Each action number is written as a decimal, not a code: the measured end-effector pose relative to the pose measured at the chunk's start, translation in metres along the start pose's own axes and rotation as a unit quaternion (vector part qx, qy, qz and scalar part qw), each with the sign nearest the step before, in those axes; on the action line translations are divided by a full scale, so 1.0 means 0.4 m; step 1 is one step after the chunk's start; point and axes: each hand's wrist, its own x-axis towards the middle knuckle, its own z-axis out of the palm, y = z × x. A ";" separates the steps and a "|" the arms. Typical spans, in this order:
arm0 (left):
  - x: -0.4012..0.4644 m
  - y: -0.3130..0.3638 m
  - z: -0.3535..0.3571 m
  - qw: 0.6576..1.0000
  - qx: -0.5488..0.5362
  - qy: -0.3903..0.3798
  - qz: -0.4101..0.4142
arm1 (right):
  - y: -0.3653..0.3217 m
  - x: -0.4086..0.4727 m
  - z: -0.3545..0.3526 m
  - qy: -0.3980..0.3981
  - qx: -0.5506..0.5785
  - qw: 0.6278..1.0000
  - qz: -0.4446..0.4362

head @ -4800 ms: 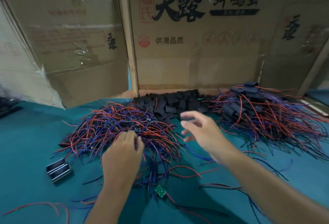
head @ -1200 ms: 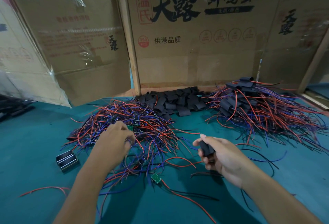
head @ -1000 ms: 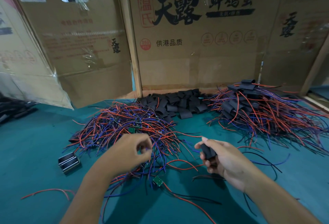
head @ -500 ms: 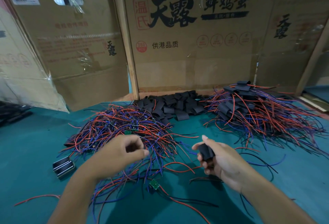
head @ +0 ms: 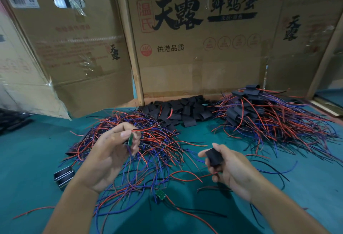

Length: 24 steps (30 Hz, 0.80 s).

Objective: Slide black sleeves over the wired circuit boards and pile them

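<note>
In the head view, the left hand (head: 109, 156) is sitting left of centre, palm turned up, its thumb and fingertips pinching a small green board (head: 130, 139) that is standing roughly upright, its long axis running top to bottom in the frame, with a red wire trailing off to the right from its upper end and a blue one hanging below. The right hand (head: 229, 166) is sitting right of centre at about the same height, fingers curled round a black sleeve (head: 214, 156), thumb on top; whether the sleeve's mouth is facing the board I cannot tell. The two hands are apart, with a gap of green table (head: 37, 159) and loose wires between them, so the board is lying to the left of the sleeve and slightly higher in the frame. Judging from this, the coming move is turning on lining the sleeve's opening up with the board's long axis. Behind the left hand the bare pile (head: 133, 140) is spreading across the centre left; spare sleeves (head: 178, 111) are lying at upper centre; the finished pile (head: 263, 118) is resting at upper right, nearer the right hand. Another board (head: 160, 194) is lying at lower centre.
</note>
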 end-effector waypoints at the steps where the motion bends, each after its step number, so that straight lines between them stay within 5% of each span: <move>1: 0.002 -0.002 0.006 1.000 -0.006 0.006 0.001 | 0.001 0.000 0.002 -0.001 -0.004 1.000 -0.004; 16: 0.022 -0.041 0.057 0.990 -0.124 0.062 -0.027 | -0.001 -0.024 0.022 -0.033 -0.070 0.995 -0.060; 19: 0.023 -0.048 0.055 0.993 -0.074 0.087 -0.024 | -0.002 -0.029 0.024 -0.038 -0.080 0.993 -0.072; 24: 0.026 -0.064 0.042 0.975 0.195 0.104 0.032 | 0.000 -0.024 0.019 -0.021 -0.117 0.989 -0.083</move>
